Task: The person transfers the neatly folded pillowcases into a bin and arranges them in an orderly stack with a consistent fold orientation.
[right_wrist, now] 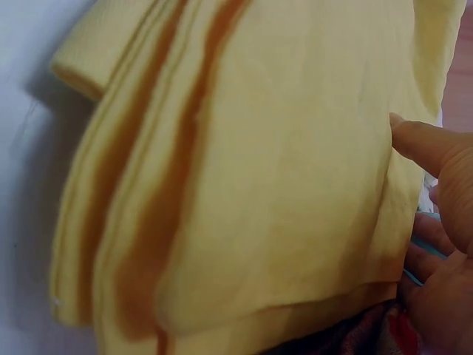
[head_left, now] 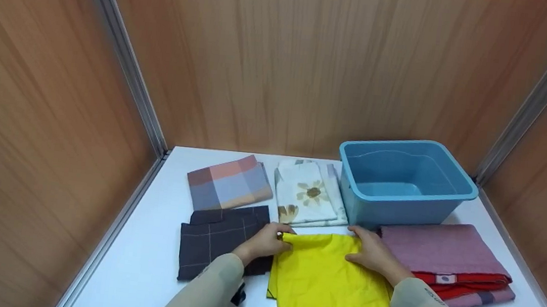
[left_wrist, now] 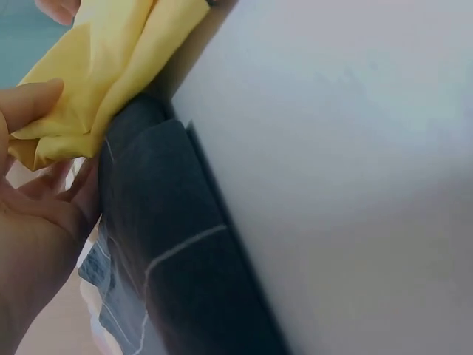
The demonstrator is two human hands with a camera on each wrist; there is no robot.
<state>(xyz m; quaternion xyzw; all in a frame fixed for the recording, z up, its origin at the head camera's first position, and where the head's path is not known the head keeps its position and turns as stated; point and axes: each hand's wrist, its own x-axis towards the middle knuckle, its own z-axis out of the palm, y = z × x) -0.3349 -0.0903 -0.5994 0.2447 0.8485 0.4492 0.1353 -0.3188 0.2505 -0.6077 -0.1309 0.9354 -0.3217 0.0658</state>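
A folded yellow cloth (head_left: 331, 279) lies in several layers at the front of the white table. My left hand (head_left: 263, 244) pinches its far left corner; in the left wrist view the thumb is on top of the yellow fabric and the fingers are under it. At the far right corner, my right hand (head_left: 375, 256) holds the cloth, thumb on the upper face and fingers behind the edge, as the right wrist view shows. Beneath my left hand and forearm lies a folded dark checked cloth (head_left: 203, 243). To the right of my right hand is a folded pink and red cloth (head_left: 446, 248).
A blue plastic bin (head_left: 401, 200) stands at the back right, behind the pink cloth. Along the back lie a folded multicolour checked cloth (head_left: 229, 184) and a white flowered cloth (head_left: 307, 192). Wooden panels (head_left: 313, 66) enclose the table (head_left: 129, 270) at the back and sides.
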